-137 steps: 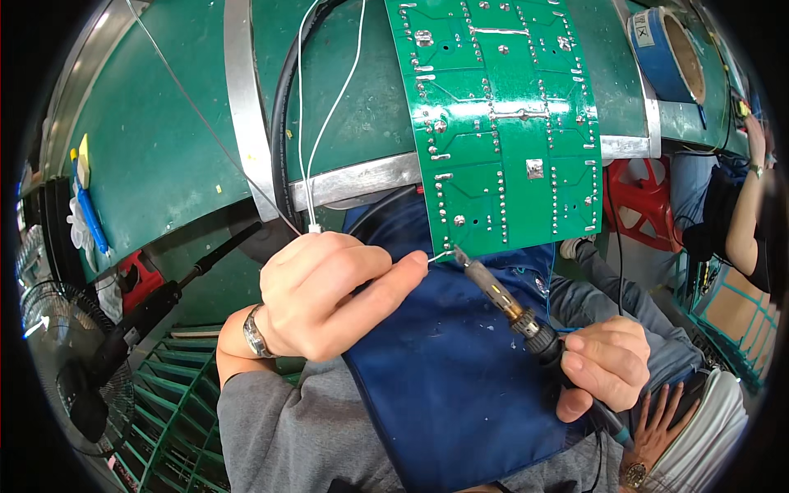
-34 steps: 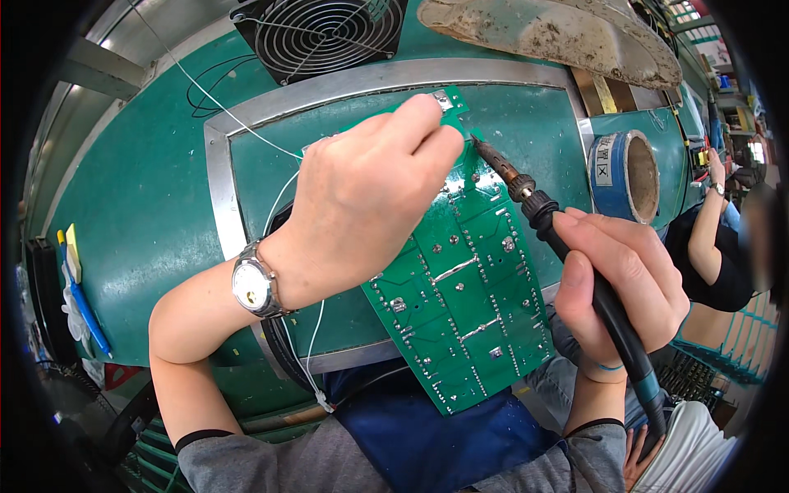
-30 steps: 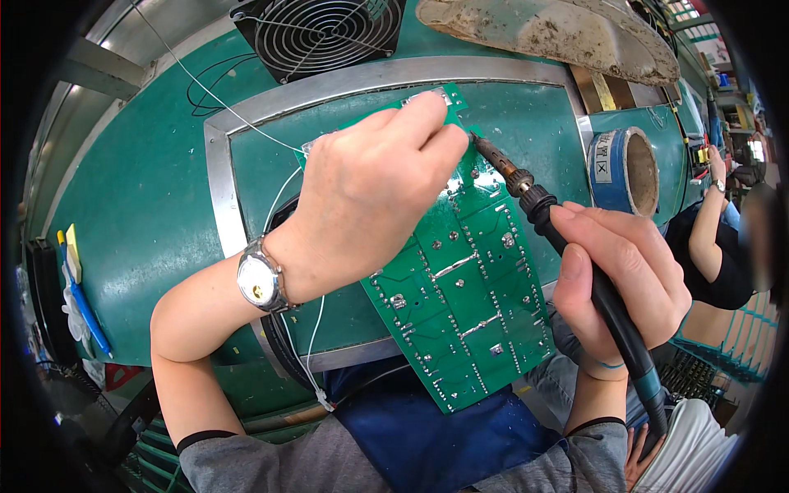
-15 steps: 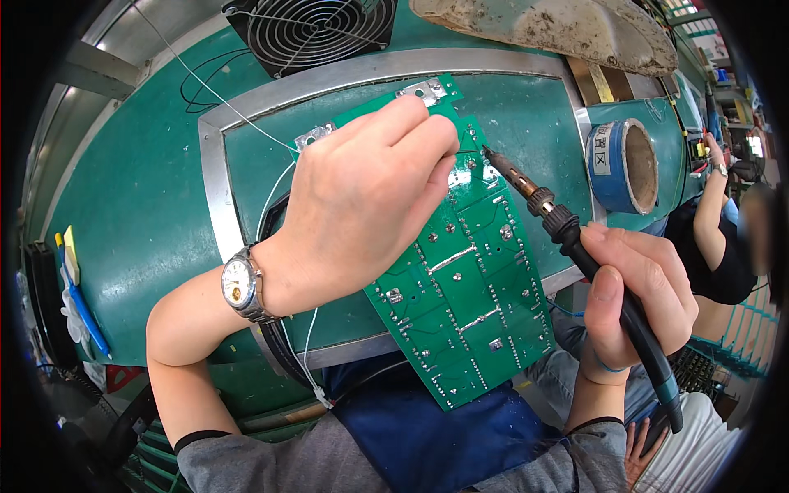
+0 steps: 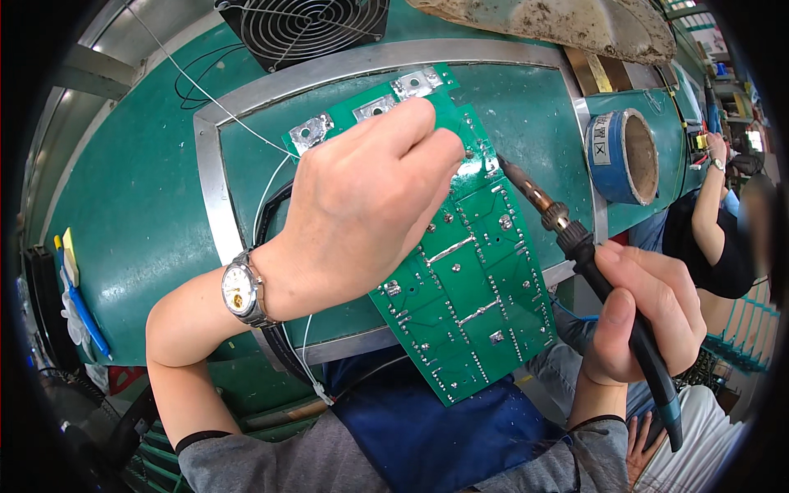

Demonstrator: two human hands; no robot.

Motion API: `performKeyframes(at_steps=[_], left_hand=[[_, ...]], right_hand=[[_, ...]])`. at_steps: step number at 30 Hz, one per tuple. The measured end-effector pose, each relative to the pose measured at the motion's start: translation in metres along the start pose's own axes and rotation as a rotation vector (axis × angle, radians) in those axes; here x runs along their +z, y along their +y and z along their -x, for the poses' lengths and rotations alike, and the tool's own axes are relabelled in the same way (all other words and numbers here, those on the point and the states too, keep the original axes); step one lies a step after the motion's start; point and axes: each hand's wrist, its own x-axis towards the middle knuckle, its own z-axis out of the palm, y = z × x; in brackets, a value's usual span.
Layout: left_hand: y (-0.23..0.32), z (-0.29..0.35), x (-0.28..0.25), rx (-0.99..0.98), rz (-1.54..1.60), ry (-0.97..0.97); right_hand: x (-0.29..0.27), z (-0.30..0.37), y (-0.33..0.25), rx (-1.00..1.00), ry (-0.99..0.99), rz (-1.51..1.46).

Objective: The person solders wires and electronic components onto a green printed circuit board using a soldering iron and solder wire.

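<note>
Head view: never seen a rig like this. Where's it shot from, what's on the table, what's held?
No robot here: these are a person's bare hands, seen by a fisheye camera on their head looking down, so straight edges bend near the rim.

The right hand holds a soldering iron, its tip by the right edge of a green circuit board. The left hand is curled over the board; its fingertips are hidden, so I can't tell what it holds.

The board lies over the green table, its near end jutting past the edge. Also on the table: a black fan at the far side and a blue ring at right.
</note>
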Motion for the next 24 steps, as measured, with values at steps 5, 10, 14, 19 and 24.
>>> performKeyframes(at_steps=[5, 10, 14, 19, 24], left_hand=[[0.005, 0.003, 0.005, 0.013, 0.014, -0.021], [0.006, 0.001, 0.012, 0.058, -0.046, -0.006], [0.009, -0.002, 0.011, 0.076, -0.042, -0.021], [0.008, 0.005, 0.006, 0.049, -0.013, -0.047], [0.016, 0.007, 0.01, 0.056, 0.02, -0.063]], right_hand=[[-0.003, 0.005, 0.0, 0.009, -0.078, -0.015], [0.01, 0.005, -0.005, 0.025, -0.051, -0.011], [0.005, -0.001, -0.007, 0.026, -0.073, -0.009], [-0.007, 0.01, -0.002, -0.015, -0.057, -0.025], [-0.01, 0.023, -0.005, 0.04, -0.056, -0.028]])
